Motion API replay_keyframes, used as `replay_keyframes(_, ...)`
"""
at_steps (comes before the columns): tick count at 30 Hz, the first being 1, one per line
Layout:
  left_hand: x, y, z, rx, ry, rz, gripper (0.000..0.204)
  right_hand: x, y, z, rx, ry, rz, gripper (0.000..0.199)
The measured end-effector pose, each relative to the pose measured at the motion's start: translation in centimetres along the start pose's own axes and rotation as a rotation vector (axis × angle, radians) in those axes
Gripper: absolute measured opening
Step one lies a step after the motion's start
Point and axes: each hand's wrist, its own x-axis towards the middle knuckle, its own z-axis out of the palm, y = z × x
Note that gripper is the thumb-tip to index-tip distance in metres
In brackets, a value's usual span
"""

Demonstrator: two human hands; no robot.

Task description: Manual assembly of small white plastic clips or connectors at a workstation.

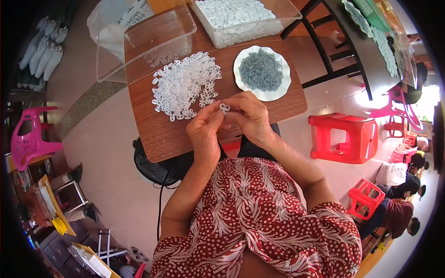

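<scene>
Between my fingertips, over the near part of the wooden table, is a small white plastic piece with two holes (224, 108). My left hand (205, 126) pinches it from one side, and my right hand (251, 116) grips it from the other with bent fingers. Whether a smaller part is also between the fingers is hidden. Just beyond my left hand lies a loose heap of similar white plastic pieces (183, 85). Past my right hand, a white scalloped plate (240, 82) carries a pile of small grey-green rod-shaped parts (262, 70).
Across the back of the brown table (162, 139) stand a clear plastic bin (183, 28) and another bin (250, 34) full of white pieces. A red stool (343, 139) is to the right, a black table (345, 44) farther off. Several people sit at the far right.
</scene>
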Motion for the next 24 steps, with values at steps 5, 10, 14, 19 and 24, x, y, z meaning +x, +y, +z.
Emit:
replay_keyframes(5,0.3,-0.5,-0.3,0.092,-0.049,0.13,0.021,-0.3,0.2,0.1,0.049,0.046,0.005,0.031)
replay_keyframes(10,0.2,-0.1,-0.5,0.147,-0.102,0.177,0.025,-0.1,-0.4,-0.1,0.058,0.032,-0.003,0.032)
replay_keyframes(14,-0.1,0.2,-0.2,0.259,-0.089,0.228,0.026,-0.2,-1.6,0.0,0.191,0.056,0.216,0.029)
replay_keyframes(19,-0.5,0.3,0.0,0.327,-0.091,0.286,0.026,-0.1,-1.7,-0.4,0.112,0.064,0.069,0.031)
replay_keyframes(24,-0.8,0.0,0.0,0.346,-0.083,0.373,0.025,-0.1,-2.1,-0.3,0.067,0.092,-0.048,0.032)
